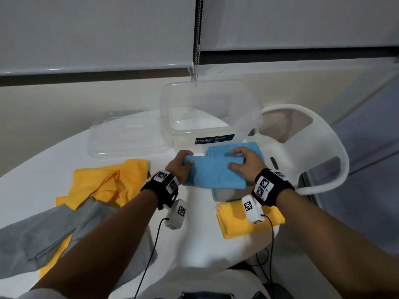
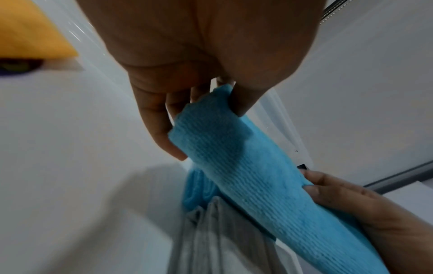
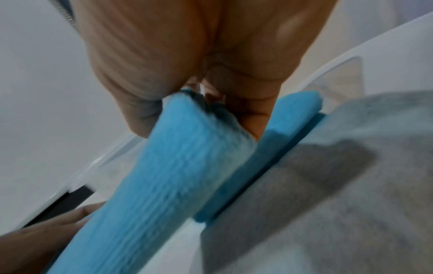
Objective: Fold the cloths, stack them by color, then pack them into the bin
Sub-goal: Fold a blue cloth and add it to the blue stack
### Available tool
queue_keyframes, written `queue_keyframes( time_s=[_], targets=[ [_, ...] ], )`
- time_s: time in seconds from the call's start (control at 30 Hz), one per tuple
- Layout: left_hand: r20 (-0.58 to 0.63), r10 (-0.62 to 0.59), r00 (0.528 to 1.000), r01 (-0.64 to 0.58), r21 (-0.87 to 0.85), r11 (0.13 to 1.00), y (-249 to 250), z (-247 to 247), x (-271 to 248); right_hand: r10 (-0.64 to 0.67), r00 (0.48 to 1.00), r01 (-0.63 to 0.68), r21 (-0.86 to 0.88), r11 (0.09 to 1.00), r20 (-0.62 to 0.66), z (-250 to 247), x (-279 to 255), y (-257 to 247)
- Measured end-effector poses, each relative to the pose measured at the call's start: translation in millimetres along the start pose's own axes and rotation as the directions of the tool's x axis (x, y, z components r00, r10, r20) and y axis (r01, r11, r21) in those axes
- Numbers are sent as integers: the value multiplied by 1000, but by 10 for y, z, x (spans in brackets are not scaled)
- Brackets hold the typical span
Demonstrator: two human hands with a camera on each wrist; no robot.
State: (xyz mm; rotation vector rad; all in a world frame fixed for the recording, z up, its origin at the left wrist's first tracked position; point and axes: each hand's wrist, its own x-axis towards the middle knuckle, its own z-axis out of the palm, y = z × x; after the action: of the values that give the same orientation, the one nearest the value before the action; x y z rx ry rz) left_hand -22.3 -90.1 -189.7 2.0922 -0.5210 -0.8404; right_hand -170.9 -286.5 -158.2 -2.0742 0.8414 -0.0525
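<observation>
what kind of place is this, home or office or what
Hard to say; probably an office or meeting room. A glossy white table, a moulded white chair and roller blinds show; nothing homely is in view.

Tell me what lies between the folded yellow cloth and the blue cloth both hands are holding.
A folded grey cloth lies between the folded yellow cloth and the held blue cloth, partly under the blue one. The head view shows it.

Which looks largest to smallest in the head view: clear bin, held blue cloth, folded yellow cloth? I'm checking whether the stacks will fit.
1. Clear bin, largest by far.
2. Held blue cloth.
3. Folded yellow cloth.

The two cloths look close in size; the yellow one is partly hidden and nearer the camera, so their order is unsure.
</observation>
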Motion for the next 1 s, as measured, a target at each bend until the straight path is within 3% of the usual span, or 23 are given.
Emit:
queue_keyframes(
  time_s=[0.1,0.27,0.43,0.53,0.63,0.77,0.83,0.9,0.93,1.0],
  targets=[
    [4,-73,997,73,-83,994,257,201,122,115,985,-104,88,991,-129,-214,159,194],
    [3,-102,995,100,-242,965,482,454,289,200,948,-162,168,972,-246,-461,440,360],
    [-111,-105,988,76,-239,968,560,626,397,233,936,-177,221,959,-262,-576,686,462],
    [-140,-77,987,48,-201,978,543,705,455,207,951,-181,131,975,-230,-586,742,548],
    [-154,-2,988,-6,-49,999,527,741,497,135,973,-145,-39,989,-186,-572,741,644],
    [-178,68,982,-36,180,983,551,782,482,-87,981,61,-150,987,-171,-524,693,733],
    [-160,160,974,-82,410,909,570,791,425,-255,957,184,-386,904,-141,-486,674,762],
    [-76,245,967,-145,628,765,561,802,355,-357,934,285,-577,766,-13,-422,630,769],
    [-29,253,967,-166,684,710,540,814,344,-354,933,312,-622,718,60,-386,607,785],
    [30,191,981,-155,712,685,492,843,333,-255,954,294,-655,695,158,-327,580,853]
  ],
)
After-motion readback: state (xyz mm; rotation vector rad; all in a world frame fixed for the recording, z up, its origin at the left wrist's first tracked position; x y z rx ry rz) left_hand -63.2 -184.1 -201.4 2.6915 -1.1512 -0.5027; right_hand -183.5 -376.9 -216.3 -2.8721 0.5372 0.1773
